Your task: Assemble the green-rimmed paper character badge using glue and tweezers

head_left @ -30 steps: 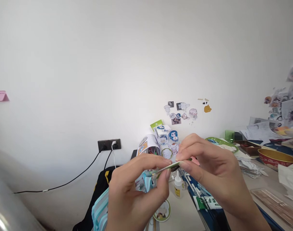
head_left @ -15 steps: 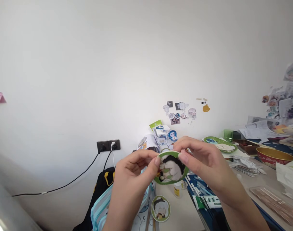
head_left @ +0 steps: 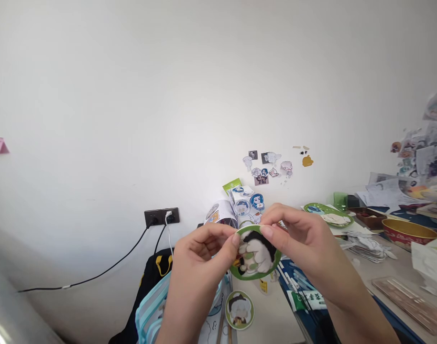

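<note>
Between my two hands, above the table, is a round green-edged sticker [head_left: 259,255] with a black and white cartoon figure, tilted on its side. My left hand [head_left: 207,263] pinches its left edge between thumb and fingers. At the upper right edge, my right hand [head_left: 297,239] pinches it with thumb and index finger. Below them a second round sticker [head_left: 239,310] of the same design lies flat on the table. A small bottle with a yellow label [head_left: 263,286] stands behind the held one, partly hidden.
A blue-trimmed clear bag [head_left: 150,306] lies left, by a black bag [head_left: 132,320]. Pens [head_left: 288,277] and a green-white packet [head_left: 311,301] lie to the right, with a red-gold bowl [head_left: 408,234], a green plate [head_left: 322,210] and a pink case [head_left: 408,303]. A wall socket [head_left: 161,217] holds plugs.
The held sticker has tipped to face me more. My right thumb and index finger have shifted slightly left along its top edge.
</note>
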The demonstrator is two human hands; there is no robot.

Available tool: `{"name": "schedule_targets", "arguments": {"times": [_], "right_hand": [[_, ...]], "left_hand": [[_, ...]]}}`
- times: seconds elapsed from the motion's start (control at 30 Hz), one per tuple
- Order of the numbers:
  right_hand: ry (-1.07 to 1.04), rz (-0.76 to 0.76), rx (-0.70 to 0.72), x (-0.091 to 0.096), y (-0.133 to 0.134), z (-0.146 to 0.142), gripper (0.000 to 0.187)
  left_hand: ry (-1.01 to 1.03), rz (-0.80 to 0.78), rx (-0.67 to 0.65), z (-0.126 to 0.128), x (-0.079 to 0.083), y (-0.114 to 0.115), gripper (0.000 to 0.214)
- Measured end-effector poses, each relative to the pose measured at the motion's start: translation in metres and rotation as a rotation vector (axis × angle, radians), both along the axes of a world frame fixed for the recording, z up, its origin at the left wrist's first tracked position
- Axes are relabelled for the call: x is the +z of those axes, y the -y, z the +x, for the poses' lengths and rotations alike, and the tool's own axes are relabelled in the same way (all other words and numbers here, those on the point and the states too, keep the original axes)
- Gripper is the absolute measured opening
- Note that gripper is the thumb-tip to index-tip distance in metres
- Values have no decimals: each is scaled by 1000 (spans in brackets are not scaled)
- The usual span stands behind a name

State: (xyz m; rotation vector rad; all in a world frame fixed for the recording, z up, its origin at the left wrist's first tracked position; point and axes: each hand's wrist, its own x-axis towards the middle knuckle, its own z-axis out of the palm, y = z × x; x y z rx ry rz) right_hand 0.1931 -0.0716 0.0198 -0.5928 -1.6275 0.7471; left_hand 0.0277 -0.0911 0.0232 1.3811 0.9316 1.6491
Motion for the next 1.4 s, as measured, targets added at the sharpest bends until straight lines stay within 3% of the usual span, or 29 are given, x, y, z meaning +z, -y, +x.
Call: {"name": "schedule_targets", "arguments": {"times": [0.37,0.73,0.87,1.0,1.2,1.4], "right_hand": [[50,-174,0,0,-2,-2,23],[98,-113,-39,1,-1,-4,22],[129,-14,-38,0,-2,-4,19],[148,118,-37,1,-1,-3,13],[163,316,-37,3,0,1,10],[116,374,-12,1,-4,2,9]], "left_hand": [[20,-65,-81,-3,-1,-10,14],[1,-55,-82,-1,-4,-14,21],[-29,-33,-43,1,-2,-11,15],[-233,147,69,-2,-3,-6,8],[-530,612,305,-5,-5,0,15],[-548,674,275,-3,-5,4,20]]}}
